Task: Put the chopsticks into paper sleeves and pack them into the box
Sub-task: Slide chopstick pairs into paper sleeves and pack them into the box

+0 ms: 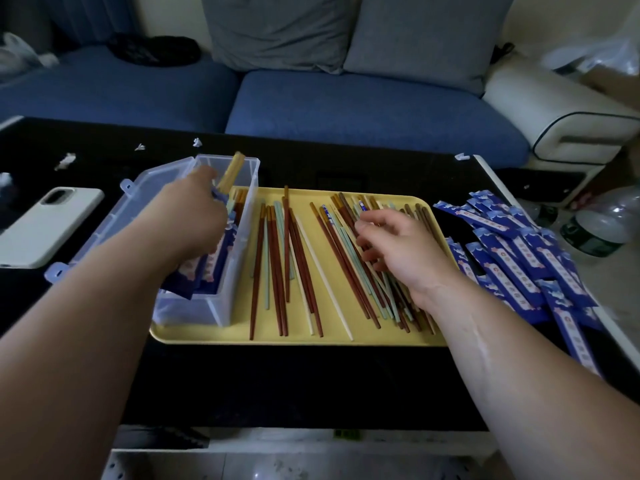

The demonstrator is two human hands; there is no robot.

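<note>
Two hands work: the left hand (194, 216) grips a sleeved pair (230, 174) in the box (239, 271); the right hand (398, 251), fingers loosely curled, touches loose chopsticks (277, 265) on the tray (346, 336).

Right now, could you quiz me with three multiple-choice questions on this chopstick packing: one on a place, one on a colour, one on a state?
1. Where do the empty blue paper sleeves lie?
A. right of the tray
B. on the sofa
C. inside the box

2. What colour is the flat tray under the loose chopsticks?
A. red
B. yellow
C. green

3. The clear plastic box is:
A. open
B. closed
C. upside down

Answers: A, the pile sits past the tray's right edge; B, its rim is yellow; A, the left hand reaches inside, lid swung back.
</note>
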